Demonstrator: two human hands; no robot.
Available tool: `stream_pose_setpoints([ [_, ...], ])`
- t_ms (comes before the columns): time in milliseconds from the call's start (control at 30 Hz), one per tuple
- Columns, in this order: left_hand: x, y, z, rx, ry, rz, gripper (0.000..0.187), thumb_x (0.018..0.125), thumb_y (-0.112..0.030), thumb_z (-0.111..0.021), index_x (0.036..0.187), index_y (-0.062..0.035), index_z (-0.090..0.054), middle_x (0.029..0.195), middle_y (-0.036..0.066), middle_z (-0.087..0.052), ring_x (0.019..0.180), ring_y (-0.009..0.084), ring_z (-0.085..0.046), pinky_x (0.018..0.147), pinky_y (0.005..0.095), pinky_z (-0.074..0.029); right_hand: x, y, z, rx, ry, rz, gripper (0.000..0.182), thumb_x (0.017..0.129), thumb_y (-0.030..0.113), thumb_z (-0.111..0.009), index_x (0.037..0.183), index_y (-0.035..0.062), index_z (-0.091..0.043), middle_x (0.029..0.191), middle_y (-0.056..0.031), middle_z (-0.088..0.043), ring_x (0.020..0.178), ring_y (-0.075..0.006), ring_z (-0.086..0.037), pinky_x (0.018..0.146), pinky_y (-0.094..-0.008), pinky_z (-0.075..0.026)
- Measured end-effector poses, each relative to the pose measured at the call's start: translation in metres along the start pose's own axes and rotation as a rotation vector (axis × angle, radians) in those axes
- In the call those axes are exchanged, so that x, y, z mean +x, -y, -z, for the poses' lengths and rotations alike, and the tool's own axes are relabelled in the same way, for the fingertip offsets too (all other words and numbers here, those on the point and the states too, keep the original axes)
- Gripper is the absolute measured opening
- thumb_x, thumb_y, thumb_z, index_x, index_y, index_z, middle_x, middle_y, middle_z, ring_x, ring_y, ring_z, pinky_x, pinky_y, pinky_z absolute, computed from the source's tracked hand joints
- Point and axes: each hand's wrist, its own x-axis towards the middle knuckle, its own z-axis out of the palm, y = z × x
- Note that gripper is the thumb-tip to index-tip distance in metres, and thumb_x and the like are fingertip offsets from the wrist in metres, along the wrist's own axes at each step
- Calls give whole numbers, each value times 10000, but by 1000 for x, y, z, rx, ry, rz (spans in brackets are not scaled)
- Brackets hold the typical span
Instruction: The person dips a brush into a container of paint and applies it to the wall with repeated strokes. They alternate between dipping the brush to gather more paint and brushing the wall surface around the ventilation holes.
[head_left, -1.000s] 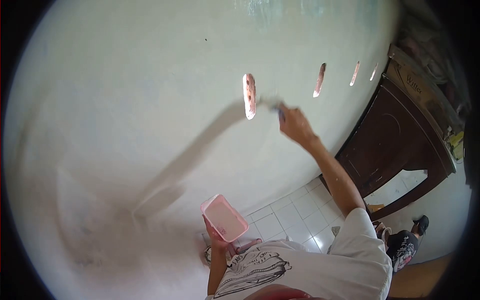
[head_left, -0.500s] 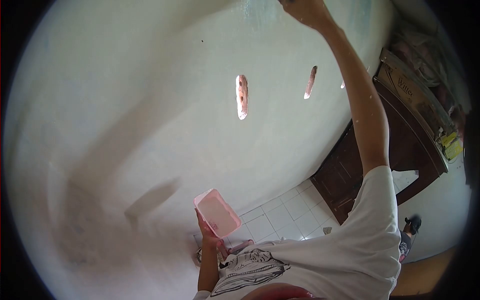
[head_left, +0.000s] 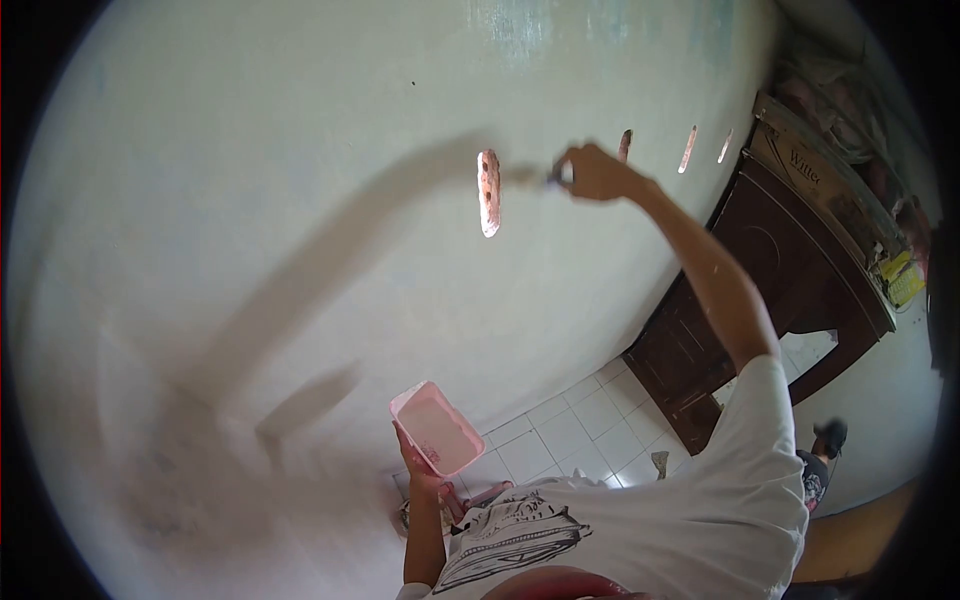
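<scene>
Brings right hand (head_left: 600,173) down from high on the wall (head_left: 250,150) to just beside nearest slot (head_left: 488,195), gripping blurred brush (head_left: 554,176); can't tell if touching. Still holds pink tub (head_left: 462,463) low in left hand (head_left: 416,460). Puts work at mid-wall.

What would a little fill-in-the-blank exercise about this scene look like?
The left hand holds a container coloured ____.
The raised hand is the ____ one.
The shirt nearest the container is mainly ____.
The floor is laid with pale square ____.

Missing words: pink; right; white; tiles.
</scene>
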Motion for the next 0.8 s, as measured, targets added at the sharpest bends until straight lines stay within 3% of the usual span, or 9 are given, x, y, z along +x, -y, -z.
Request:
stream_pose_setpoints([
  [100,0,1,-4,-9,1,-12,651,929,-515,-592,1463,-189,-410,1371,57,-535,1207,271,-559,990,481,-509,59,-32,92,111,-270,153,217,842,224,-719,1008,92,-766,673,-163,-682,596,-264,-660,655,-385,-536],
  [200,0,3,-5,-21,2,-29,656,926,-498,-605,1469,-190,-404,1381,58,-528,1218,272,-551,998,482,-504,105,-49,155,48,-709,180,256,923,251,-662,1104,78,-715,644,-146,-657,558,-237,-641,576,-368,-523],
  [267,2,1,-9,-27,2,-27,659,925,-487,-614,1473,-191,-399,1388,58,-524,1226,273,-546,1004,482,-500,90,-12,196,184,-823,-43,233,867,94,-649,1068,1,-720,654,-250,-639,481,-265,-618,472,-405,-462],
  [333,1,1,-9,-35,4,-20,663,923,-476,-623,1477,-191,-395,1395,58,-520,1233,274,-541,1010,483,-497,100,-12,173,234,-914,13,225,873,110,-659,1064,9,-722,627,-231,-636,459,-235,-586,466,-389,-447],
  [367,1,1,-9,-37,7,-17,665,922,-470,-627,1479,-191,-393,1399,58,-518,1237,275,-538,1012,483,-495,93,-8,148,66,-821,33,222,937,201,-630,1101,65,-692,608,-161,-630,507,-270,-625,529,-396,-500],
  [433,2,3,-10,-45,18,-11,670,920,-459,-636,1483,-192,-389,1406,58,-513,1245,275,-533,1018,483,-492,78,10,74,290,-822,48,227,944,126,-576,1155,73,-640,607,-205,-599,522,-378,-604,521,-460,-486],
  [600,-3,5,-7,-64,15,3,684,916,-432,-658,1493,-194,-378,1423,59,-502,1264,278,-520,1032,484,-483,-16,41,-60,358,-547,54,256,917,33,-555,1167,14,-608,612,-221,-585,527,-402,-589,512,-498,-453],
  [733,-4,5,-5,-90,-8,20,697,913,-409,-675,1501,-195,-369,1437,59,-494,1279,279,-510,1043,485,-476,-60,15,-102,271,247,-47,265,846,155,-624,1099,128,-701,1010,-172,-702,1020,-388,-643,943,-503,-497],
  [800,-10,6,2,-96,-21,24,704,911,-398,-684,1505,-195,-365,1444,59,-489,1286,280,-504,1049,485,-472,-44,-1,-75,237,320,39,307,811,217,-665,1108,166,-724,1127,-107,-690,1207,-324,-561,1031,-493,-444],
])
